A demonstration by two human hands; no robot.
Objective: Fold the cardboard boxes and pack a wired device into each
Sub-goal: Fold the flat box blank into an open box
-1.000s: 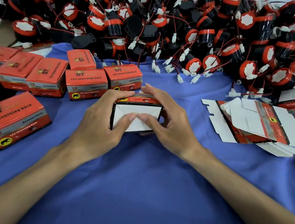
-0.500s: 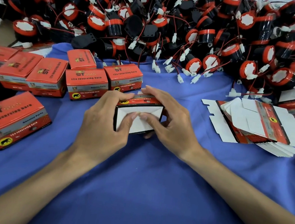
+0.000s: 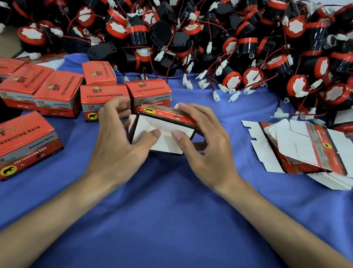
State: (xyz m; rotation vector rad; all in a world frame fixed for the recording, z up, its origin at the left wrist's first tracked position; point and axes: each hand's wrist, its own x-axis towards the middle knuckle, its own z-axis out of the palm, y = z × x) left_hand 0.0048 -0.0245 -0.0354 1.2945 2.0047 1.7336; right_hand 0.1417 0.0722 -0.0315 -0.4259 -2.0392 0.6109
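A small red and black cardboard box stands on the blue cloth at the centre, its white end flaps facing me. My left hand holds its left side, thumb pressing the white flap. My right hand grips its right side, fingers curled over the top and thumb on the same flap. A big heap of black and red wired devices with white plugs fills the back. Whether a device is inside the box is hidden.
Several folded red boxes stand in a row at the left, and a larger one lies nearer me. A stack of flat, unfolded box blanks lies at the right. Bare blue cloth spreads in front of my arms.
Both thumbs have pushed the white end flaps further in. My left fingers have spread away from the box's top.
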